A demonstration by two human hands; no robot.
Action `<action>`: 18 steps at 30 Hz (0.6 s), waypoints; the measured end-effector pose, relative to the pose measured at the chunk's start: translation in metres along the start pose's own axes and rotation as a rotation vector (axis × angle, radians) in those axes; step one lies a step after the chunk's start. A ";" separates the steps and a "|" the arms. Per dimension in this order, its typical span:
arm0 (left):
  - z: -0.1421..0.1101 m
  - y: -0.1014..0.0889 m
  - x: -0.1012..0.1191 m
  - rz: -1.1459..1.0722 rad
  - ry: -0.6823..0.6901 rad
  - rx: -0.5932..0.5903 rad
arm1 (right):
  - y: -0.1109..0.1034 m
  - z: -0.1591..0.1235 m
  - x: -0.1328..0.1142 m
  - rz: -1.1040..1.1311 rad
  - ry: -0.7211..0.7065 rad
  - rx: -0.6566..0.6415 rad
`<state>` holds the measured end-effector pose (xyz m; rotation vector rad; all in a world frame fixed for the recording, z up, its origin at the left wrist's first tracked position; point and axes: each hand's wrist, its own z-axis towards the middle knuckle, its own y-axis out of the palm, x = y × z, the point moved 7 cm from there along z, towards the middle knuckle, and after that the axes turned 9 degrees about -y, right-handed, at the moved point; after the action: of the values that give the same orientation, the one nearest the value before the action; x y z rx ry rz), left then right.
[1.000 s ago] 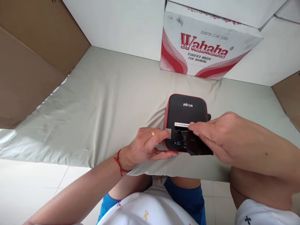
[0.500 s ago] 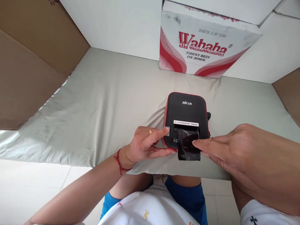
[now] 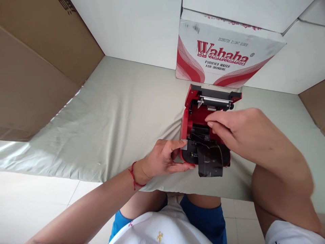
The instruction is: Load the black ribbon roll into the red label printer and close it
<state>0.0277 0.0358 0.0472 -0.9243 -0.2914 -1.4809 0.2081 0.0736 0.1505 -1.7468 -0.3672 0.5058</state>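
A small red-and-black label printer (image 3: 184, 125) lies on the cloth with its lid (image 3: 215, 90) raised at the back. Inside sits a roll of black film (image 3: 199, 132), and its loose strip (image 3: 210, 162) hangs over the front edge. My left hand (image 3: 169, 156) grips the printer's front left corner, thumb on the grey tab (image 3: 184, 145) and fingers along the lower edge. Over the open compartment hovers my right hand (image 3: 236, 130), thumb and fingertips drawn together; nothing shows between them.
Behind the printer stands a white and red Wahaha water carton (image 3: 223, 51) against white boxes (image 3: 132, 30). A brown cardboard box (image 3: 45, 74) is at the left. Pale green cloth (image 3: 122, 101) covers the surface, whose front edge is near my knees.
The printer's lid has swung up, showing the red inside and the film roll. My right hand has moved from the film strip up over the compartment. My left hand keeps its grip.
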 end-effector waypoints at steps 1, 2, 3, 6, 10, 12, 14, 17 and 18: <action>0.000 0.000 0.000 -0.001 0.002 -0.001 | 0.003 0.008 0.002 -0.036 0.023 -0.024; -0.001 0.000 0.000 -0.002 0.007 0.000 | 0.009 0.015 0.003 -0.074 0.030 -0.072; -0.001 0.000 0.000 0.000 0.012 0.001 | 0.016 0.021 0.003 -0.107 0.018 -0.133; 0.000 0.000 0.002 0.016 0.031 0.009 | 0.032 0.030 -0.001 -0.164 -0.054 -0.270; 0.001 0.000 0.003 0.027 0.053 0.027 | 0.037 0.036 -0.001 -0.186 -0.029 -0.288; 0.002 -0.001 0.003 0.041 0.053 0.035 | 0.033 0.033 -0.002 -0.168 -0.034 -0.273; 0.002 -0.001 0.003 0.048 0.053 0.035 | 0.024 0.023 -0.003 -0.089 -0.080 -0.229; 0.003 -0.002 0.004 0.046 0.063 0.026 | -0.008 -0.011 0.008 0.034 -0.153 -0.039; 0.003 -0.002 0.005 0.047 0.065 0.021 | -0.020 -0.025 0.019 0.042 -0.156 0.041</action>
<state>0.0276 0.0347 0.0528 -0.8587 -0.2359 -1.4594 0.2376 0.0666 0.1720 -1.6834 -0.4275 0.6780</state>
